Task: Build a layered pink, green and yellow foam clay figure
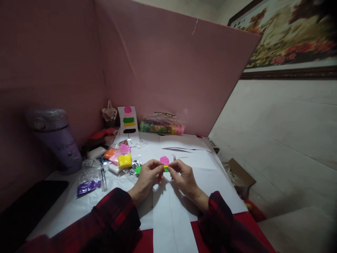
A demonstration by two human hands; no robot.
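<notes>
A small strip of yellow modelling clay (165,167) is pinched between the fingertips of both my hands. My left hand (149,175) grips its left end, and my right hand (185,177) its right end. Just beyond the fingers, a flat pink clay piece (164,160) lies on a long white paper strip (171,214). A bit of green clay (166,170) shows just under the yellow strip, mostly hidden by my fingers. Beside the pink piece, a fork (174,158) lies near my right fingertips.
Bagged clay packs in several colours, a yellow pack (124,161) among them, lie left of my hands. A purple pack (88,188) and a clear tube (103,180) are nearer. A purple bottle (56,140) stands far left. A colour-painted sheet (129,124) leans at the back.
</notes>
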